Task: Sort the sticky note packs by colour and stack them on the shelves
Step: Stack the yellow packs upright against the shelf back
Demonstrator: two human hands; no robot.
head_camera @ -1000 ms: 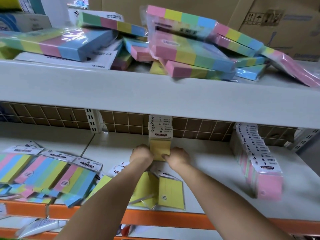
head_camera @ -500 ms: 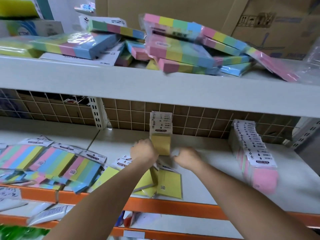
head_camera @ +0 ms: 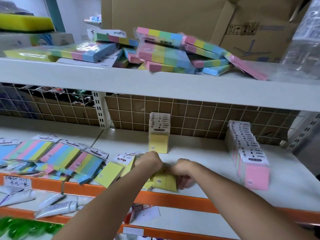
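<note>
On the middle shelf (head_camera: 199, 153), both hands reach the loose yellow packs (head_camera: 164, 181) lying at its orange front edge: the right hand (head_camera: 183, 172) curls its fingers round them, while the left hand (head_camera: 149, 159) is bunched over the same heap, its grip hidden. Behind them an upright yellow row (head_camera: 159, 135) stands against the back grid. A pink row (head_camera: 249, 156) runs toward the right end, and multicolour packs (head_camera: 57, 156) sprawl at the left.

White shelves (head_camera: 155, 84), orange rail (head_camera: 173, 199), wire-grid back (head_camera: 199, 116), cardboard boxes (head_camera: 173, 16).

Both hands low — fingers (head_camera: 184, 181) curled
</note>
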